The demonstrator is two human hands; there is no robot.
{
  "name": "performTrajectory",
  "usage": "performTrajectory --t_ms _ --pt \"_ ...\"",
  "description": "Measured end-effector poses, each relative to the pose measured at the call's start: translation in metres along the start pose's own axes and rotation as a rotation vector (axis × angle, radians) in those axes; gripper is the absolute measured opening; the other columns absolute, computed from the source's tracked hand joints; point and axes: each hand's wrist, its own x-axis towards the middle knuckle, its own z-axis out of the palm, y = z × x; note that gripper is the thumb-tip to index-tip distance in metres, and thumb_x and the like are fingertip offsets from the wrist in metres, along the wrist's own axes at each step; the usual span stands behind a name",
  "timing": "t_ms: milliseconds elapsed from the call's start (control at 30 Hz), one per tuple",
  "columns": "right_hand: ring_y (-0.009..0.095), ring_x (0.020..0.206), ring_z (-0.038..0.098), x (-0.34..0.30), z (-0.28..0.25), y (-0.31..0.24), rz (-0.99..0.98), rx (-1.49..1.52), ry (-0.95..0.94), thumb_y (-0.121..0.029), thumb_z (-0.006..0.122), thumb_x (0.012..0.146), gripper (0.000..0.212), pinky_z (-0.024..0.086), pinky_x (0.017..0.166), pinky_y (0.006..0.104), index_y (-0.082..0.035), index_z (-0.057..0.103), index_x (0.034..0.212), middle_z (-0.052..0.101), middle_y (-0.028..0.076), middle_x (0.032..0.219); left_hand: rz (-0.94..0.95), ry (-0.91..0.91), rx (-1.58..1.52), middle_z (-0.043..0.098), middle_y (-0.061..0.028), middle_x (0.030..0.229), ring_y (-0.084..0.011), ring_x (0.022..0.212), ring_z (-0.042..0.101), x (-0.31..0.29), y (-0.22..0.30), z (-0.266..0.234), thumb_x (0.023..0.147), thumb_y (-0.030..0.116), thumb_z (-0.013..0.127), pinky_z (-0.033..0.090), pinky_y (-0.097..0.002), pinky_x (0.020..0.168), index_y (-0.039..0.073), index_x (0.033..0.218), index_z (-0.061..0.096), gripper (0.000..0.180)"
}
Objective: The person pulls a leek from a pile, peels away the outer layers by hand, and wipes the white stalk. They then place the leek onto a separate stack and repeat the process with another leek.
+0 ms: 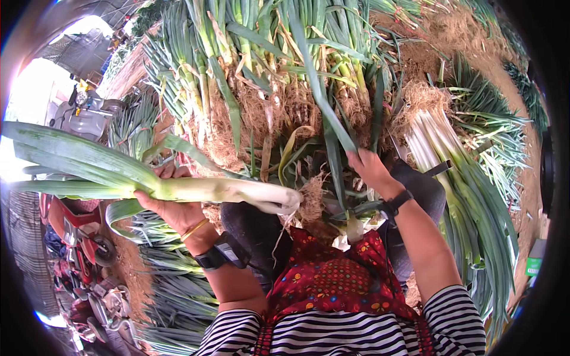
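My left hand is closed around a thick leek, which lies nearly level in front of me. Its green leaves reach to the left, and its white root end points right, over my lap. My right hand pinches the lower end of a long green leek leaf that slants up and to the left across the pile. Between the hands, just past the leek's white end, a tuft of brown roots shows among loose leaves. Part of my left fingers is hidden behind the leek.
Unpeeled leeks with earthy roots are heaped in front of me. A bundle of clean white-stemmed leeks lies to my right, roots away from me. More leeks spread at my left. Parked motorbikes stand beyond. A red patterned apron covers my lap.
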Motion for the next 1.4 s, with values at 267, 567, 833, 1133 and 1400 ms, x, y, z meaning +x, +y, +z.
performTrajectory --t_ms 267,567,833,1133,1400 --pt "0.036 0.107 0.049 0.031 -0.023 -0.100 -0.070 0.076 -0.316 -0.046 0.054 0.083 0.055 0.036 0.091 0.0423 -0.003 0.050 0.119 0.055 0.018 0.113 -0.053 -0.143 -0.396 0.050 0.0000 0.082 -0.0102 0.074 0.046 -0.004 0.006 0.014 0.064 0.031 0.079 0.038 -0.0241 0.068 0.005 0.090 0.052 0.046" --pt "0.035 0.079 0.060 0.045 -0.025 -0.208 -0.362 0.596 -0.270 -0.040 0.050 0.088 0.041 0.047 0.066 0.0396 -0.006 0.056 0.109 0.061 0.017 0.088 -0.113 -0.075 0.192 0.059 -0.0026 0.101 -0.0160 0.091 0.055 -0.004 -0.020 0.032 0.074 0.073 0.040 0.046 -0.0335 0.083 0.009 0.115 0.051 0.077" --pt "0.034 0.059 0.058 0.034 -0.013 -0.183 -0.359 0.244 0.019 -0.034 0.049 0.089 0.032 0.046 0.055 0.0427 -0.006 0.063 0.088 0.058 0.016 0.065 -0.156 0.382 0.362 0.060 -0.0052 0.085 -0.0171 0.070 0.059 -0.033 -0.050 0.032 0.085 0.027 0.061 0.051 -0.0322 0.057 0.006 0.101 0.056 0.027" --pt "0.039 0.066 0.054 0.054 -0.032 -0.161 -0.174 0.302 -0.298 -0.027 0.051 0.088 0.032 0.043 0.062 0.0447 0.002 0.061 0.077 0.056 0.022 0.069 -0.293 0.220 0.550 0.061 -0.0082 0.096 -0.0197 0.089 0.059 -0.036 -0.048 0.020 0.080 0.016 0.062 0.047 -0.0330 0.080 0.001 0.104 0.054 0.029" --pt "0.039 0.064 0.053 0.041 -0.010 -0.160 -0.013 0.398 -0.106 -0.026 0.052 0.087 0.032 0.042 0.059 0.0439 0.003 0.062 0.077 0.055 0.023 0.065 -0.299 0.287 0.632 0.059 -0.0059 0.094 -0.0169 0.085 0.058 -0.038 -0.048 0.015 0.075 0.011 0.064 0.047 -0.0283 0.076 0.002 0.106 0.053 0.033"
